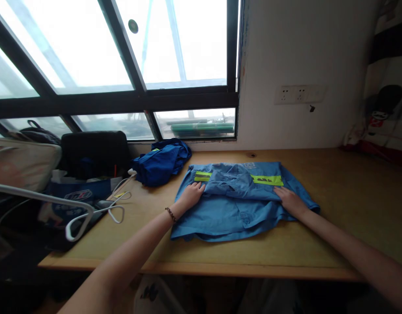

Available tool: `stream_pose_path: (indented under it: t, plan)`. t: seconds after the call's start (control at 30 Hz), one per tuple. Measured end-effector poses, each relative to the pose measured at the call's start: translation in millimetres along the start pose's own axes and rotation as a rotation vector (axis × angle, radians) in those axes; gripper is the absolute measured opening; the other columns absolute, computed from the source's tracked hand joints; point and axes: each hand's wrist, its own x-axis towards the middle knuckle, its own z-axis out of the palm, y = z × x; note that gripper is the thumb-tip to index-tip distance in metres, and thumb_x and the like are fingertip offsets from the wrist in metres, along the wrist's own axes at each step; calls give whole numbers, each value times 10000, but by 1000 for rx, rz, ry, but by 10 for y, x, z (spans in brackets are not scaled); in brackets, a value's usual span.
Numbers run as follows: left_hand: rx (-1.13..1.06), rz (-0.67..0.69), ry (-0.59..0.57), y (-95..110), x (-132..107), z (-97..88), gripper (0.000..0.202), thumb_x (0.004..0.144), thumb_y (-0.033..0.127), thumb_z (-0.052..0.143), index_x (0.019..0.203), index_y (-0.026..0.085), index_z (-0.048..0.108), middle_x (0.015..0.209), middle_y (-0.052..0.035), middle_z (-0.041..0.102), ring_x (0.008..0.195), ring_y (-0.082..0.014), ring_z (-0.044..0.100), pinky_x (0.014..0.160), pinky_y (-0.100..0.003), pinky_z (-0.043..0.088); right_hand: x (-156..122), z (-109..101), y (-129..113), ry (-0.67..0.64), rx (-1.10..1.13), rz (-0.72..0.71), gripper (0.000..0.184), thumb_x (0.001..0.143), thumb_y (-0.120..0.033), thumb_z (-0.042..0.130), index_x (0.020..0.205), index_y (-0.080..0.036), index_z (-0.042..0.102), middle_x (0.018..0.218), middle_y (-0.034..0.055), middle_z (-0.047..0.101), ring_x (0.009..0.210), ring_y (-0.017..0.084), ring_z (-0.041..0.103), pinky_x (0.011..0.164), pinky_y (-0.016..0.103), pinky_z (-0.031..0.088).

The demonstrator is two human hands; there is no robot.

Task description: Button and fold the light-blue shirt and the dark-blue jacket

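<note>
A light blue work jacket [217, 218] with yellow-green reflective strips lies spread on the wooden table, its sleeves gathered in loose folds across the middle. My left hand [192, 195] rests on its left part, fingers laid out on the cloth just below one strip. On the other side my right hand [290, 201] lies on the fabric below the right strip, fingers stretched toward it. Both hands touch the jacket from above. A button shows near the lower hem, and pale lettering runs along the far edge.
A crumpled dark blue garment [163, 161] sits behind the jacket to the left. A white cable [117, 211] curls over the table [335, 226] beside bags and a black chair back [96, 150]. Windows and a wall with sockets [299, 93] stand behind.
</note>
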Motion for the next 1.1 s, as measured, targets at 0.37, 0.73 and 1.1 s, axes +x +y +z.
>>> stream_pose_path:
  t: [0.37,0.73,1.1]
  plan:
    - [-19,123,-40,587,-860,-679,171,810,124,427,926,171,543,900,-72,533,846,-210,475,685,-326,386,-700,-668,299,-118,106,-245,545,632,9,358,1089,-202,566,1101,21,584,1001,162,538,872,308,438]
    - [-31,298,-11,539,-1161,-533,407,863,206,378,1268,200,342,1035,-89,537,860,-199,484,721,-334,393,-971,-598,344,-31,103,-450,509,791,-256,491,1281,-180,381,1237,92,477,1133,210,437,924,375,392]
    - [-52,283,43,-110,-430,-182,427,867,157,351,1267,306,358,1184,-31,519,974,-168,485,819,-320,379,-918,-512,0,27,-166,-289,352,705,33,370,911,-116,614,848,97,650,722,173,620,617,258,497]
